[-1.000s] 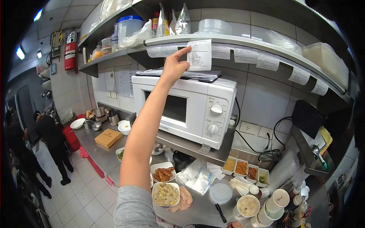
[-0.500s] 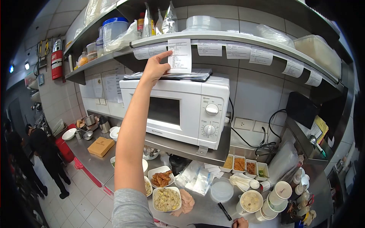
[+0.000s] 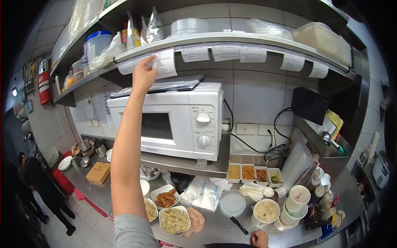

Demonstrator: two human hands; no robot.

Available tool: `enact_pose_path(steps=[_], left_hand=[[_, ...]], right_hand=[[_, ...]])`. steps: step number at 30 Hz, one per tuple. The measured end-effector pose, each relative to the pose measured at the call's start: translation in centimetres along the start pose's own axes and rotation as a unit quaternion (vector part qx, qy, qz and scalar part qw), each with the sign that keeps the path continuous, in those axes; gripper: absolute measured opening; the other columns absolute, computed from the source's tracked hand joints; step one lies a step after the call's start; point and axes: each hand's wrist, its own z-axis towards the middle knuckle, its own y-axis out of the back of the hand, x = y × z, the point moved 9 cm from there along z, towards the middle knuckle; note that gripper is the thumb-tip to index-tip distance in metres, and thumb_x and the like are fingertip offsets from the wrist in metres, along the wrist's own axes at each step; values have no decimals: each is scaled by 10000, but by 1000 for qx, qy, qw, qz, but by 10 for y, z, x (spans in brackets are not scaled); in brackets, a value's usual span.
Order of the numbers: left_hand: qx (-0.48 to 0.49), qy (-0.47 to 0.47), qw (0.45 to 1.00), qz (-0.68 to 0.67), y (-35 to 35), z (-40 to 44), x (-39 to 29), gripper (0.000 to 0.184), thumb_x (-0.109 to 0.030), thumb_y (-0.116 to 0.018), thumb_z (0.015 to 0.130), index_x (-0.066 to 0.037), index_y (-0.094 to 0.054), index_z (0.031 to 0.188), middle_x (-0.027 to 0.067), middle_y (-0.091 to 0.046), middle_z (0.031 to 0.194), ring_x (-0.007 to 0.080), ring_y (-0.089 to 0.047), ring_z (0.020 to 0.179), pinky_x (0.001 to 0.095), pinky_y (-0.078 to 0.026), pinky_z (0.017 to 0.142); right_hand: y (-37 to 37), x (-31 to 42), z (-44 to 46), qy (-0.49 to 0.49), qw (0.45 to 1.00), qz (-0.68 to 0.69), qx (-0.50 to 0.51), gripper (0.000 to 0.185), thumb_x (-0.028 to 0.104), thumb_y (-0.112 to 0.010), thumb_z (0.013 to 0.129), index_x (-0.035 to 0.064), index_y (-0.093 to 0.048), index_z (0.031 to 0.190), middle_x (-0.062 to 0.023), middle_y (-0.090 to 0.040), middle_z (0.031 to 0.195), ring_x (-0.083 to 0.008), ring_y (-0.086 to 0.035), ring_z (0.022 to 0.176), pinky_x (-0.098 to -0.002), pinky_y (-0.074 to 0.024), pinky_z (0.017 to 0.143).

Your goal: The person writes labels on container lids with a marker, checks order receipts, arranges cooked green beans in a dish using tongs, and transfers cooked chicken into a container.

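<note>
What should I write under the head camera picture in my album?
A left hand touches a paper slip by the shelf, above a white microwave.

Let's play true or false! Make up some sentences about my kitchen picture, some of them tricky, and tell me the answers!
1. The left hand is touching a paper slip. True.
2. The microwave is white. True.
3. The right hand is on top of the microwave. False: the right hand is down low, near the black marker.
4. The fire extinguisher is blue. False: the fire extinguisher is red.
5. A brown box sits on the counter. True.
</note>
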Motion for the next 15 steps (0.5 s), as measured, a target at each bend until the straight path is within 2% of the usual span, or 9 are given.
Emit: enact_pose_path(steps=[1,4,6,7,8,14,15], left_hand=[[-141,-171,958,182,10,-13,-31,469,80,-477,696,-51,-609,1127,107,-572,1140,218,-601,930,241,-466,799],[-171,-355,912,113,-13,-53,-124,412,66,-484,717,-46,-614,1092,113,-563,1139,234,-589,959,264,-456,812],[10,-321,947,-20,-57,-62,-166,375,74,-480,735,-30,-617,1069,112,-559,1141,234,-564,1017,301,-445,848],[50,-348,936,-21,-81,-68,-182,383,82,-477,738,-24,-605,1083,118,-549,1154,247,-552,1036,320,-444,858],[89,-374,923,-22,-103,-73,-197,390,90,-475,741,-18,-592,1097,124,-538,1167,259,-539,1056,340,-443,869],[21,-486,864,129,-181,-80,-236,437,85,-505,700,38,-531,1133,140,-497,1213,312,-499,1090,381,-431,908],[20,-482,865,135,-187,-81,-239,438,79,-517,681,41,-543,1117,137,-502,1207,310,-486,1115,384,-414,932]], right_hand=[[-1,-2,-1,-1,1000,-2,-2,110,26,-522,706,59,-580,793,-174,-563,766,-389,-531,734,-432,-435,663],[-4,-8,-3,11,1000,-9,5,110,64,-541,748,73,-583,850,-136,-592,770,-354,-550,723,-425,-445,678],[-13,-19,-1,25,999,-48,0,74,105,-586,699,114,-605,770,-73,-564,700,-282,-558,665,-391,-401,619],[-15,-22,-2,33,997,-67,0,57,126,-608,674,134,-616,731,-42,-550,665,-246,-562,636,-375,-378,589],[-15,-23,-2,32,997,-63,1,56,125,-607,676,135,-614,731,-43,-550,668,-248,-561,636,-374,-378,588],[-14,-26,-3,37,998,-48,3,65,132,-609,683,135,-612,748,-46,-556,686,-250,-562,646,-375,-382,586],[-13,-25,-3,37,998,-45,3,65,134,-610,684,135,-612,750,-45,-556,688,-250,-563,649,-375,-384,586]])
